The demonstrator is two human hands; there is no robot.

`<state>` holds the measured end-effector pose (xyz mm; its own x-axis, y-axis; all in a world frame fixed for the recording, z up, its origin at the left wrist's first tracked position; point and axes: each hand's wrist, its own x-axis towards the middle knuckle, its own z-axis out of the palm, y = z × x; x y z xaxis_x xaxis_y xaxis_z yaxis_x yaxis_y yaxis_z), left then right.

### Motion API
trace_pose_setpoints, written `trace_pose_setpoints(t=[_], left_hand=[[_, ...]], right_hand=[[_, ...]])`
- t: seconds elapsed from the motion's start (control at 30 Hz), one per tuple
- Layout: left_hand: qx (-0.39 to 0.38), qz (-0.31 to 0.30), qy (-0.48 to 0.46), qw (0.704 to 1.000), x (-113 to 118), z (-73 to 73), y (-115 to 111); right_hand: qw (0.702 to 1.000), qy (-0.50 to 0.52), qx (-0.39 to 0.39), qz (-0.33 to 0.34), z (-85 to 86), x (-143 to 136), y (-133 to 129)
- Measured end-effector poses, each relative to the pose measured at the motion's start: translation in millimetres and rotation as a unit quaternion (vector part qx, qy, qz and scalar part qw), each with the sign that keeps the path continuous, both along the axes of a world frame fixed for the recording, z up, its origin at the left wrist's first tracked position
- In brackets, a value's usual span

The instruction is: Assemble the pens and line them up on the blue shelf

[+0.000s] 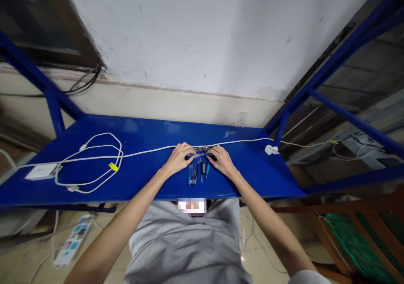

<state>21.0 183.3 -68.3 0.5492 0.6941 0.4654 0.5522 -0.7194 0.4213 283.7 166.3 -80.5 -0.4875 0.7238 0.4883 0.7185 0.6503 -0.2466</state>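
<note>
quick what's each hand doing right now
Left hand: closed on the left end of a blue pen.
Right hand: closed on the same pen's right end.

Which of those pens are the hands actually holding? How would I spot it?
Look at the blue shelf and find the two hands meeting at its middle. The held pen lies crosswise between the left hand and right hand. The other pens lie below it, pointing toward the person, untouched.

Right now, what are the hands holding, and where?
Both hands hold one blue pen lying crosswise: left hand at its left end, right hand at its right end.
</note>
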Motion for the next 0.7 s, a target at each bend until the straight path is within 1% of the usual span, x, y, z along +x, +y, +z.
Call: trace_pose_setpoints(t=[0.13,0.2,0.33,0.43,0.5,0.7], left_hand=[[0.015,0.002,0.009,1.0,0.3,-0.3,-1.9],[0.021,0.001,-0.004,1.0,-0.3,-1.4,-3.1],[-0.017,0.02,-0.063,0.998,-2.0,-2.4,-5.1],[-0.044,0.021,-0.046,0.998,-2.0,-1.3,-5.4],[-0.042,0.02,-0.029,0.998,-1.2,-0.5,-5.1],[-0.014,0.008,-0.004,1.0,0.2,0.3,-5.2]], right_hand=[[1.0,0.002,-0.01,-0.004,0.3,-0.6,0.3],[1.0,0.007,-0.007,-0.012,1.7,-0.4,-1.7],[0.999,0.048,-0.01,-0.018,5.6,0.6,-5.9],[0.998,0.051,-0.043,-0.008,6.1,1.3,-4.7],[0.998,0.041,-0.057,-0.007,5.0,1.6,-2.5],[0.999,0.023,-0.041,-0.007,2.0,1.4,-0.3]])
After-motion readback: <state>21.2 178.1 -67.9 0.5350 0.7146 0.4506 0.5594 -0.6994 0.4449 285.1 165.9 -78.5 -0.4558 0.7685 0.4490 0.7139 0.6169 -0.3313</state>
